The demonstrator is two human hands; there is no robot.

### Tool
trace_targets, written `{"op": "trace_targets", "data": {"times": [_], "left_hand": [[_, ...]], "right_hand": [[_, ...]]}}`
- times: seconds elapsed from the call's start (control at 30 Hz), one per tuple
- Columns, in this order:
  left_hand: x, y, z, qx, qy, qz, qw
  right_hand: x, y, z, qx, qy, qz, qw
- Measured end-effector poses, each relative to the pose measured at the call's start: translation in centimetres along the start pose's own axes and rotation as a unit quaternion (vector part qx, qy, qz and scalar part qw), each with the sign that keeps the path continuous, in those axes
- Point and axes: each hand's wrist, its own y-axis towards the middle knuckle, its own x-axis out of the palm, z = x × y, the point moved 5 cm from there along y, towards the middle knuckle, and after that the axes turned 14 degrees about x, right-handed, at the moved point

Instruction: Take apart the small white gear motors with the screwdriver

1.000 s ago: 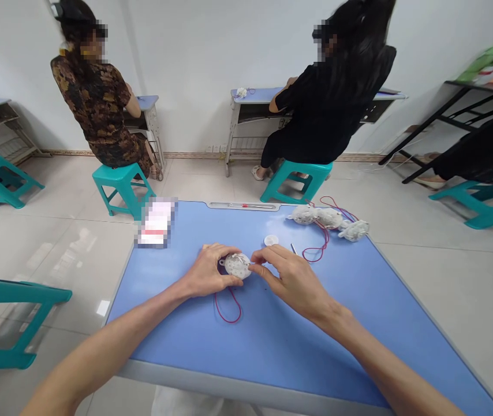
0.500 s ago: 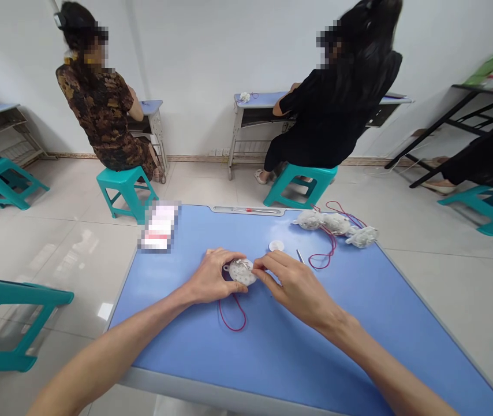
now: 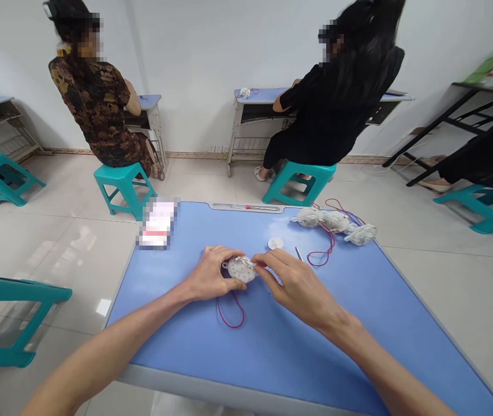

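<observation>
My left hand (image 3: 210,274) curls round a small white round part (image 3: 240,268) on the blue table (image 3: 272,341). A red wire (image 3: 230,306) loops out from under that part toward me. My right hand (image 3: 295,283) sits just right of the part, its fingertips pinched against the part's right edge. Whatever the pinch holds is too small to name.
A small white disc (image 3: 275,243) and a thin metal tool (image 3: 299,253) lie beyond my right hand. Three similar white parts with red wires (image 3: 335,222) sit at the far right corner. A blurred card (image 3: 157,222) lies far left. Two people sit on teal stools (image 3: 124,182) at desks beyond.
Both hands stay on the white part. My right fingertips have closed in on its right edge, and the view has shifted slightly.
</observation>
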Motion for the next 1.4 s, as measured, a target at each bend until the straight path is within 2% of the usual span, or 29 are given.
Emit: {"op": "trace_targets", "data": {"times": [0.13, 0.4, 0.53, 0.67, 1.07, 1.4], "left_hand": [[0.07, 0.00, -0.18, -0.001, 0.004, 0.002, 1.000], [0.15, 0.03, -0.36, 0.000, 0.000, 0.002, 1.000], [0.12, 0.00, -0.27, -0.003, 0.006, -0.001, 1.000], [0.15, -0.03, -0.30, -0.001, 0.010, 0.000, 1.000], [0.19, -0.05, -0.32, -0.002, 0.008, 0.001, 1.000], [0.17, -0.16, -0.31, -0.006, -0.005, 0.009, 1.000]], "right_hand": [[0.29, 0.14, -0.06, -0.003, -0.034, 0.000, 0.999], [0.46, -0.13, -0.75, -0.075, -0.095, 0.040, 0.992], [0.25, -0.14, -0.59, -0.062, -0.063, 0.023, 0.996], [0.27, -0.03, -0.49, -0.046, -0.060, 0.032, 0.997], [0.56, -0.06, -0.30, -0.048, -0.038, 0.013, 0.998], [0.55, -0.16, -0.22, -0.042, -0.053, 0.035, 0.997]]}}
